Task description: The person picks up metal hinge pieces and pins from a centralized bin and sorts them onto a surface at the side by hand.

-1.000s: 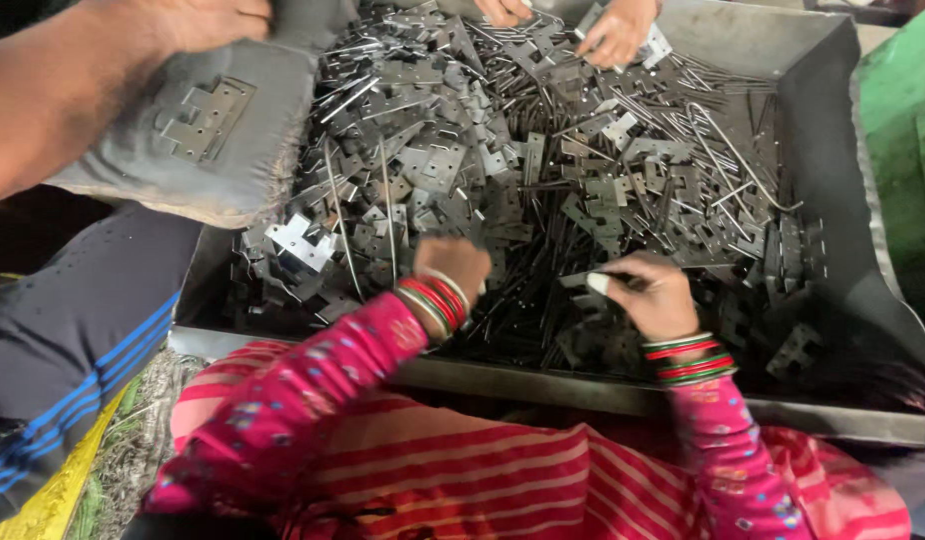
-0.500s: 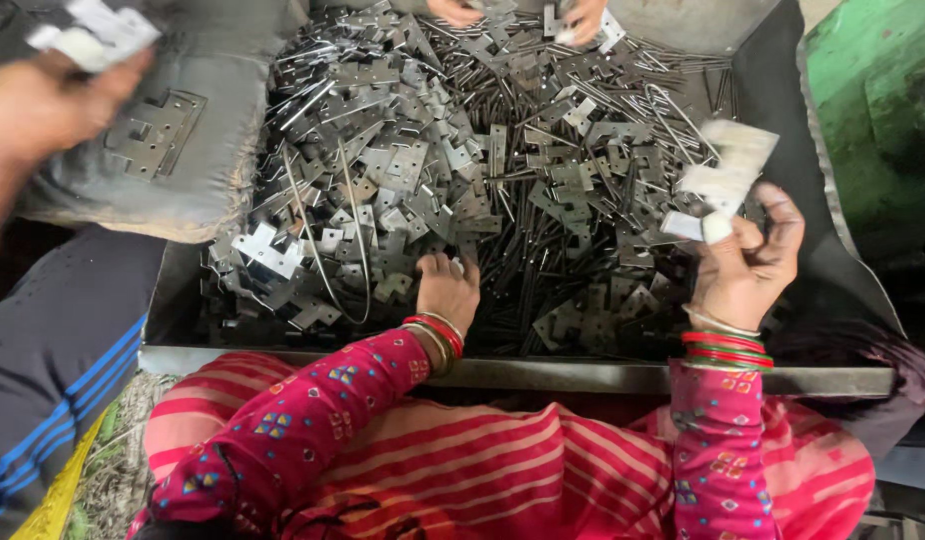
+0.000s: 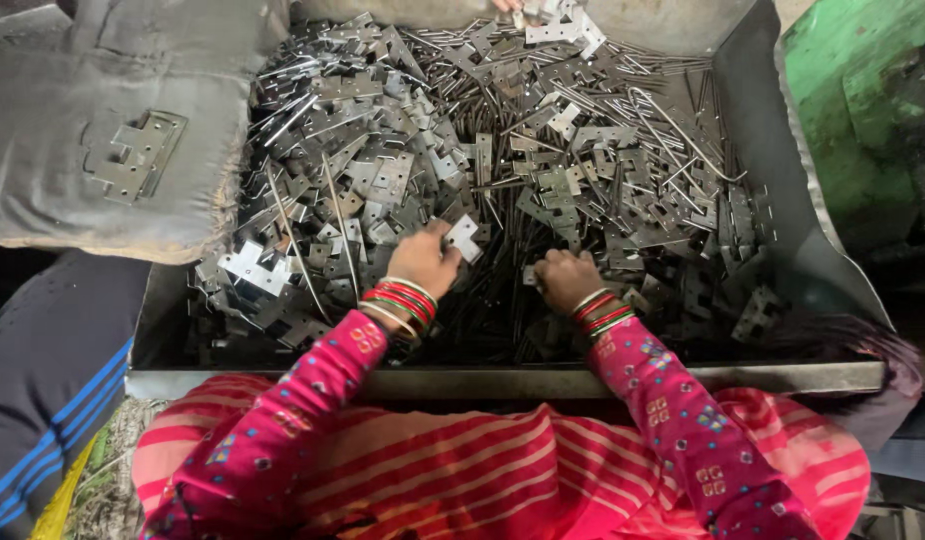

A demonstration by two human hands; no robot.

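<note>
A large metal tray [image 3: 503,380] holds a heap of grey hinge plates [image 3: 463,150] and thin metal pins [image 3: 493,300]. My left hand [image 3: 423,262] rests on the pile near the tray's front and grips a small hinge plate [image 3: 464,237] between its fingers. My right hand [image 3: 566,280] is curled low among the dark pins just right of it; its fingers close on something small that I cannot make out. Both wrists carry red and green bangles, with pink patterned sleeves behind them.
A grey cushion [image 3: 73,150] with a hinge plate [image 3: 138,155] lying on it sits at the left. Another person's fingers [image 3: 508,5] show at the tray's far edge. A dark blue striped leg [image 3: 43,390] is at the lower left, a green surface [image 3: 863,120] at the right.
My right hand came down from the tray's right side, where it held a plate up, into the pins at the middle. The other person's arm over the cushion has gone.
</note>
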